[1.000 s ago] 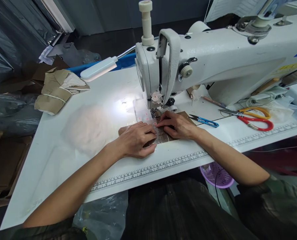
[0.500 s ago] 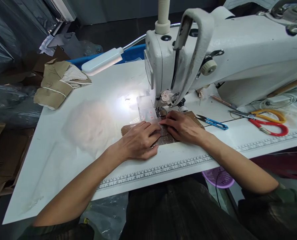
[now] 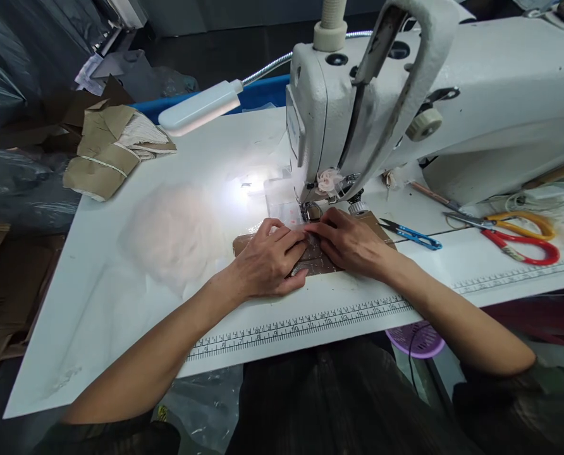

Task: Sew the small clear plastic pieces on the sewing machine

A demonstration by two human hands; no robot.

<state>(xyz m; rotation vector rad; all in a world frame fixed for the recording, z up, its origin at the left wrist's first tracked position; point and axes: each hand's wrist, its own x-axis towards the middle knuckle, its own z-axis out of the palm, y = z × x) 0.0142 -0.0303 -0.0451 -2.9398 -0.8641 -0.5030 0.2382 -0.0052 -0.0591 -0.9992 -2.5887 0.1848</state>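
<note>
My left hand (image 3: pixel 273 260) lies on a brown, tape-covered board (image 3: pixel 327 262) with its fingers bent and apart, thumb toward me. Sheer pale fabric (image 3: pixel 286 212) with small pink marks lies at the presser foot (image 3: pixel 311 211) of a white sewing machine (image 3: pixel 310 107). Beside the foot, my right hand (image 3: pixel 351 243) has thumb and fingertips pinched together on the fabric's near edge. The tips of both hands nearly meet. Parts of the board and the fabric are hidden under the fingers.
Blue thread snips (image 3: pixel 411 234) and scissors with red and orange handles (image 3: pixel 519 234) lie to the right. A lit lamp (image 3: pixel 201 109) hangs over the left side. A brown-wrapped bundle (image 3: pixel 104 151) rests at the back left. A printed ruler (image 3: pixel 301 327) runs along the front edge.
The view has shifted, so the machine appears larger and further right. Both hands stay by the presser foot, and the left fingers look slightly more raised.
</note>
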